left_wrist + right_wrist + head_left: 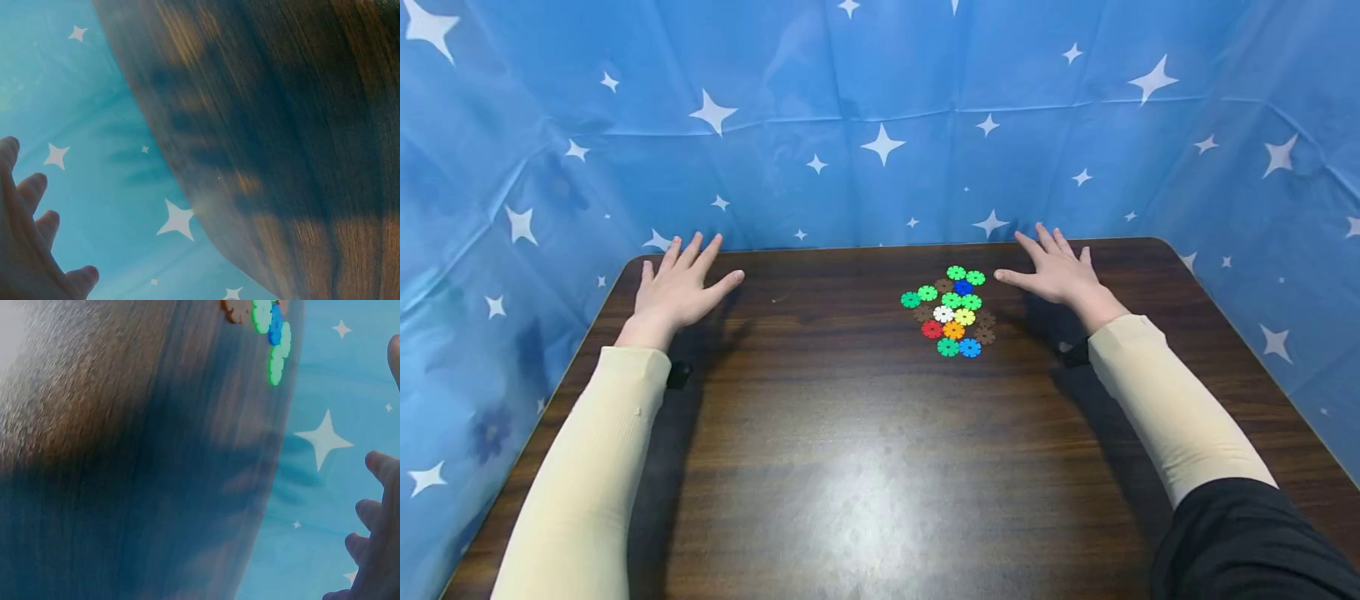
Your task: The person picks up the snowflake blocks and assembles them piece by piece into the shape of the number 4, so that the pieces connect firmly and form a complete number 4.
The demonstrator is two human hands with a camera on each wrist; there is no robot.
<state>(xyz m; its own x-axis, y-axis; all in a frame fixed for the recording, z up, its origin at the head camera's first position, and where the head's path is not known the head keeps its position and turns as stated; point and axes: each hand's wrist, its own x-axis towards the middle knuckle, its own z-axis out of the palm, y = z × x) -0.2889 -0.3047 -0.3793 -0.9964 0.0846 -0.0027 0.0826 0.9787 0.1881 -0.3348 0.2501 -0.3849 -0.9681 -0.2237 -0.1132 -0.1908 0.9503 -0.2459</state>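
Both hands are held out with fingers spread and nothing in them. In the head view the left hand point(676, 292) hovers over the far left corner of the table. The right hand point(1060, 271) hovers near the far right, its thumb just right of a cluster of flat notched plastic discs. Among these are a red disc point(932, 329), an orange disc point(954, 330), a white disc point(943, 314), a yellow disc point(965, 317), a light blue disc point(970, 347), a dark blue disc point(962, 287), several green discs point(951, 300) and several brown discs point(985, 335).
The dark wood-grain table point(820, 417) has rounded far corners. A blue curtain point(880, 100) with white stars hangs behind it and along both sides. Shadows of the arms fall across the tabletop, and a bright glare shows near its front middle.
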